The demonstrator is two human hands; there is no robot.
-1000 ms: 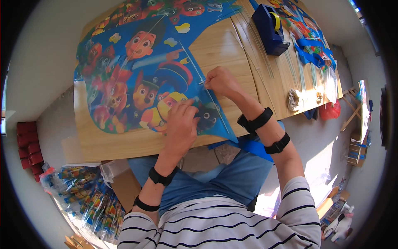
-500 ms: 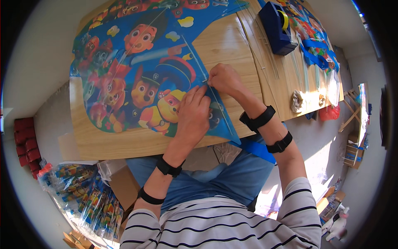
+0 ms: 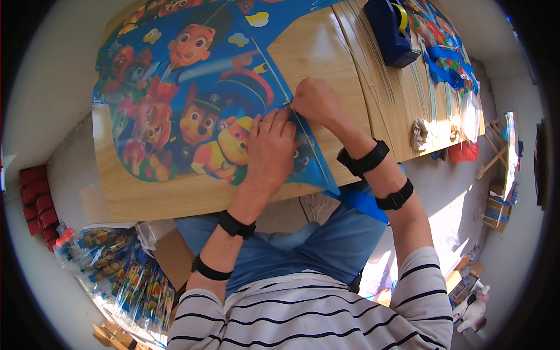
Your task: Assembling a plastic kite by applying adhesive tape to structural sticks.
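Left hand (image 3: 272, 149) now nearer right hand (image 3: 318, 103), on printed sheet (image 3: 195, 105).

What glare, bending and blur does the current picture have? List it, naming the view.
Head view: the fisheye bows the wooden table and leaves dark corners; head view: sunlight bleaches patches of the floor at right; head view: pale sheen hazes the printed sheet toward its left, and the plastic-wrapped packages glint; head view: the white fitting by the right hand looks too small to make out.
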